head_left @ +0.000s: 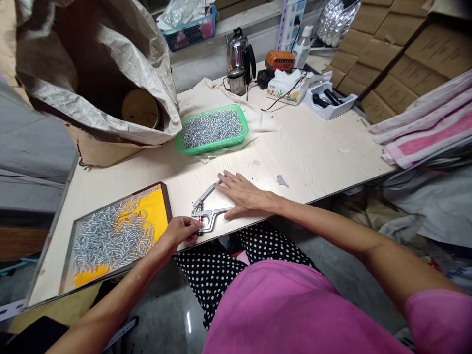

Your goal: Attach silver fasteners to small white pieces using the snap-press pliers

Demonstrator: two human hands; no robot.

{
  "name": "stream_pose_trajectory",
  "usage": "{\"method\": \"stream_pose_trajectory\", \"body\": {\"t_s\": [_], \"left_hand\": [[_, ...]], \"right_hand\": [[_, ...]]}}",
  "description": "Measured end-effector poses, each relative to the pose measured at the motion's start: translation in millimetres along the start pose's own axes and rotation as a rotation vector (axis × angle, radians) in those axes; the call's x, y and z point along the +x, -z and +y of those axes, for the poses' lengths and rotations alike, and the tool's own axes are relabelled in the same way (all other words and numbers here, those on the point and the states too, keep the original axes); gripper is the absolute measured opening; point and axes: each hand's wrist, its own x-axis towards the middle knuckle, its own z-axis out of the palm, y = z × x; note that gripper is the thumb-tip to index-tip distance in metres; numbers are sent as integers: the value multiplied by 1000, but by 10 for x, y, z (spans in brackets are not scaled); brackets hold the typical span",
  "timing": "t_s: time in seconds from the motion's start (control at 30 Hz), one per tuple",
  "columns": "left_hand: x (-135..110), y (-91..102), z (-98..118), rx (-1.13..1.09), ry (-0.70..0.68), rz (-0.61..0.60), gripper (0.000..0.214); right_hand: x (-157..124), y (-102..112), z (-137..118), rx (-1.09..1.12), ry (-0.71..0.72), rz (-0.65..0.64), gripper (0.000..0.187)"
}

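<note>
A silver plier-like metal tool (209, 216) lies on the table near its front edge, its two handles spread apart and a small spring between them. My left hand (183, 230) is at the ring-shaped head of the tool, thumb and fingertips pinched together beside a small red spot; what they hold is too small to make out. My right hand (243, 194) rests over the handle ends, fingers stretched out and spread. Left of the tool, a shallow tray (166, 204) with a yellow lining holds many small silver metal pins.
Behind the tool stands a green basket (244, 129) full of similar metal pins. A large woven sack (121, 142) stands open at the left. Farther back are a metal kettle (237, 49), a mug (236, 82), a tissue box (289, 91) and a white tray (332, 112).
</note>
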Motion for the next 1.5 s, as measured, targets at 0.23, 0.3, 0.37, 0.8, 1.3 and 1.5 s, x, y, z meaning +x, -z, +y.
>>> {"method": "stream_pose_trajectory", "body": {"t_s": [0.23,0.3,0.37,0.8,1.3,1.5], "left_hand": [[-1,-14,-2,-11,11,12,36],[-23,-7,-11,90,-6,24,33],[-65,-12,-28,317,-113,122,30],[370,-306,275,1022,-937,254,62],[405,-390,426,1025,-826,343,30],[192,-304,256,823,-792,507,46]], "right_hand": [[282,129,58,-80,41,-112,96],[292,165,-4,-113,24,-131,86],[281,185,-64,-135,14,-145,74],[70,169,-194,-93,-12,-73,61],[211,245,-46,-151,-33,-150,15],[101,190,99,-59,9,-26,74]]}}
